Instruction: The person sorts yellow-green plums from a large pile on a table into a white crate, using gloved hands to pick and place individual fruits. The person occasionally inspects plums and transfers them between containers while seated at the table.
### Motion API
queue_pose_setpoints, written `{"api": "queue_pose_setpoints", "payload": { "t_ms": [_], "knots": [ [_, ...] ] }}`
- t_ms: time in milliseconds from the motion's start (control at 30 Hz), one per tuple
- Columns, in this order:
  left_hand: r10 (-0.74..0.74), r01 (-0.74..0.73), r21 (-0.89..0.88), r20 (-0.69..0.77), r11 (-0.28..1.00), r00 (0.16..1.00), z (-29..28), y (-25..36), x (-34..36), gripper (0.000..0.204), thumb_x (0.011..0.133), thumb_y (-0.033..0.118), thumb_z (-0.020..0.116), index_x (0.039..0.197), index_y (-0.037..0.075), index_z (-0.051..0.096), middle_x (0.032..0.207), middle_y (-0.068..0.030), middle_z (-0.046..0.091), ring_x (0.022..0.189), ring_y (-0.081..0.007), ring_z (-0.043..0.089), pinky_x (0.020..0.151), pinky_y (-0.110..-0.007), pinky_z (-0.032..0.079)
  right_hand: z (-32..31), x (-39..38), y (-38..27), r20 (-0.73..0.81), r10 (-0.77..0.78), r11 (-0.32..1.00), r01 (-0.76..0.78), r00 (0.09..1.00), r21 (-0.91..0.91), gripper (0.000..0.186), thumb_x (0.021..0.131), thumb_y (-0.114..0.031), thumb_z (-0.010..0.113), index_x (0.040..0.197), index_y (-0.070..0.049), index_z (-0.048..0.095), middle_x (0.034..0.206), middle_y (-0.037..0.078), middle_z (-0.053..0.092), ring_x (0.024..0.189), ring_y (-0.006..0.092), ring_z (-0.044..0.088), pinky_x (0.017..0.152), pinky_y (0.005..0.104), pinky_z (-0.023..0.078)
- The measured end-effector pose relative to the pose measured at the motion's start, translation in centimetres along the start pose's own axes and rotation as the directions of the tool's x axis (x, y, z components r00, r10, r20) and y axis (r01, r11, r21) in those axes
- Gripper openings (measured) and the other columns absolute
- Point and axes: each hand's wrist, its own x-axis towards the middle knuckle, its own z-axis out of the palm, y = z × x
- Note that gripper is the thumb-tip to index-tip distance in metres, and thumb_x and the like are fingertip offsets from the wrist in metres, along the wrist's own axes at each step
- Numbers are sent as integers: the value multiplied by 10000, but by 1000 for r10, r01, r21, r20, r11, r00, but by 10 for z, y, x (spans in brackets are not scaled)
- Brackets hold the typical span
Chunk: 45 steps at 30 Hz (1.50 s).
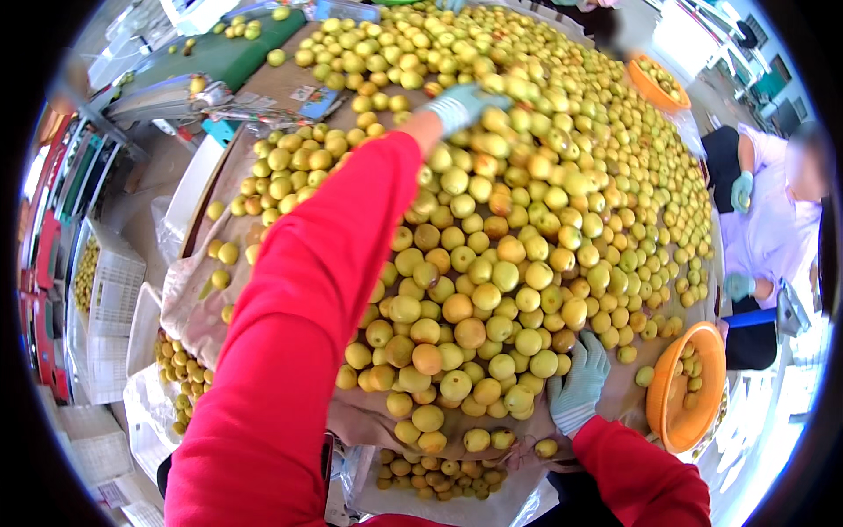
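Observation:
A large pile of round yellow-green fruit, some with orange or brown tinges, covers a cloth-topped table. My left hand, in a pale glove and red sleeve, reaches far into the upper part of the pile; it is slightly blurred and its fingertips are unclear among the fruit. My right hand, also gloved, lies at the pile's near right edge, fingers extended against the fruit. An orange plastic basket with a few fruits stands right of it.
A co-worker in light purple, with gloved hands, is at the right. An orange basket stands at the far right corner. At left are a green conveyor belt and white crates. Bagged fruit lies below the near edge.

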Motion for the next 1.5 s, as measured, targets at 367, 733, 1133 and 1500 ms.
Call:
{"api": "queue_pose_setpoints", "payload": {
  "t_ms": [367, 733, 1133, 1500],
  "knots": [
    [-132, 69, 222, 285, 973, 949, 118, 219, -91, 988, 806, 842, 538, 1622, 334, 309, 1717, -129, 169, 1534, -490, 198, 1177, -742, 163, 0, -7, 9, -112, 22, 997, -29, 993, -64, 602, 762, -111, 722, 1328, -20, 539, 1425, 213, 510, 1306, 416, 473, 1115, 499, 348],
    [88, -75, 260, -39, 963, 995, 181, 292, -366, 735, 857, 365, 695, 1511, 169, 425, 1600, -203, 324, 1473, -486, 303, 1130, -664, 297, 48, 7, 15, -128, 100, 995, -103, 987, -16, 480, 867, -169, 694, 1302, 6, 592, 1403, 220, 574, 1319, 369, 526, 1129, 439, 421],
    [-345, 395, -6, -498, 919, 796, 188, 313, -675, 684, 829, 215, 687, 1459, 54, 476, 1464, -231, 485, 1308, -422, 521, 1047, -487, 480, 6, 9, -125, -142, -431, 893, 444, 891, 78, 535, 896, -137, 672, 1414, -78, 552, 1504, 233, 483, 1378, 409, 465, 1149, 493, 382],
    [-281, 262, -110, -501, 959, 819, 184, 305, -702, 663, 785, 229, 723, 1378, 12, 522, 1386, -238, 525, 1279, -422, 534, 1057, -473, 481, 7, -73, -125, 243, -379, 757, 450, 893, -473, 702, 993, -344, 602, 1618, -218, 309, 1637, 75, 337, 1472, 373, 341, 1141, 507, 391]
  ]
}}
